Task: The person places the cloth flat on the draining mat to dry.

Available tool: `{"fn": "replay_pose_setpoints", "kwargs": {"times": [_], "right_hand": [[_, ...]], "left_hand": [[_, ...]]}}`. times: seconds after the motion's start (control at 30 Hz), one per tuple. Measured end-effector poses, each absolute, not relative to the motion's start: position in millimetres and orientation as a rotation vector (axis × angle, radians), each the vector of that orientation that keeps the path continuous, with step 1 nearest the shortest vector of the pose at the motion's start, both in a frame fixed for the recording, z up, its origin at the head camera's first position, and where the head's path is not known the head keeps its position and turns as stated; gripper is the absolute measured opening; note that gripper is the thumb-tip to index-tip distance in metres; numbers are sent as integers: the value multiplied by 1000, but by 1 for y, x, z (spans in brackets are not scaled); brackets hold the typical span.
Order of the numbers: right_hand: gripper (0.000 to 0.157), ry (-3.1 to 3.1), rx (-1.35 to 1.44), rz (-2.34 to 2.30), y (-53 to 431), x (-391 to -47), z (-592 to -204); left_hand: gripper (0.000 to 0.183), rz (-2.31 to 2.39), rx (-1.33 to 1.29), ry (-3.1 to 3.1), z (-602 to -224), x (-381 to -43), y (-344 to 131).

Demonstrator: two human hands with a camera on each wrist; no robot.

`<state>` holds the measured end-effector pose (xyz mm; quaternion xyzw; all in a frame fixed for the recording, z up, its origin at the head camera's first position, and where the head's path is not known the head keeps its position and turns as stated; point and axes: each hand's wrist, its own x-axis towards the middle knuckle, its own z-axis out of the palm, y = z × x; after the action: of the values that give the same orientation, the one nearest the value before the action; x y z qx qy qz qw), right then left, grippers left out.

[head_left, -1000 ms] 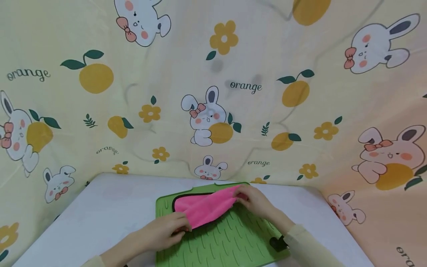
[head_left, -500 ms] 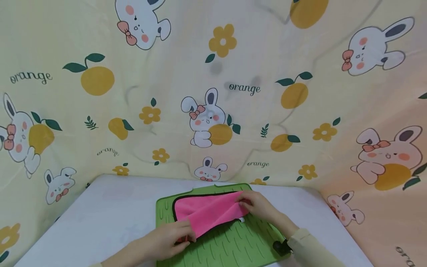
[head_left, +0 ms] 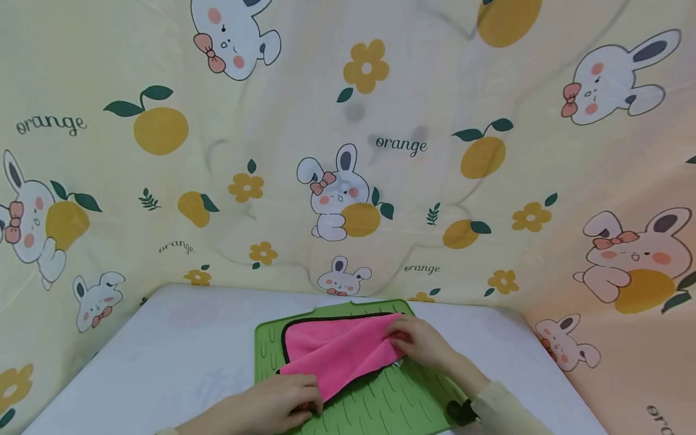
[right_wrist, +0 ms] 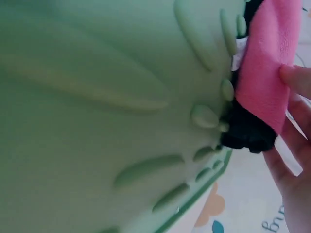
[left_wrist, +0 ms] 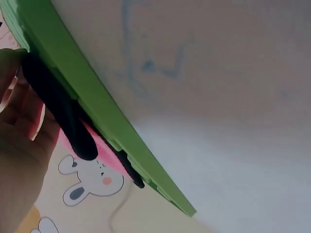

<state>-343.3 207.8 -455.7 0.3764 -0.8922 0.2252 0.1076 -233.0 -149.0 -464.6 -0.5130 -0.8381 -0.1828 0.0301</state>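
Note:
A pink cloth [head_left: 348, 347] with black edging lies over the upper part of a green ridged board [head_left: 380, 402], wrinkled across its middle. My left hand [head_left: 272, 402] grips its near left edge; in the left wrist view the folded black underside [left_wrist: 63, 109] hangs by the fingers, close to the board. My right hand [head_left: 421, 341] pinches the right end between thumb and fingers. The right wrist view shows that end rolled over, with the black side showing underneath and a small white tag [right_wrist: 238, 54] along the edge.
The board rests on a white table [head_left: 179, 338] with faint blue marks. A curtain [head_left: 304, 109] printed with rabbits and oranges hangs behind and along the sides. A dark band [head_left: 461, 412] is at the right wrist, by a beige sleeve [head_left: 505, 411].
My left hand has drawn the near edge of the cloth toward me and slightly right. My right hand has come down a little, and the cloth now spreads wider over the board.

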Motion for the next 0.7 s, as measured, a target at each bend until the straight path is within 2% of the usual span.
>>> {"fn": "replay_pose_setpoints", "kwargs": {"times": [0.37,0.7], "right_hand": [[23,-2560,1182,819,225,-317,-455],[25,-2745,1236,780,218,-324,-460]], "left_hand": [[27,-567,-1481,-2583,-457,-232,-171],[22,-517,-1429,-2630,-463,-238,-183]]}}
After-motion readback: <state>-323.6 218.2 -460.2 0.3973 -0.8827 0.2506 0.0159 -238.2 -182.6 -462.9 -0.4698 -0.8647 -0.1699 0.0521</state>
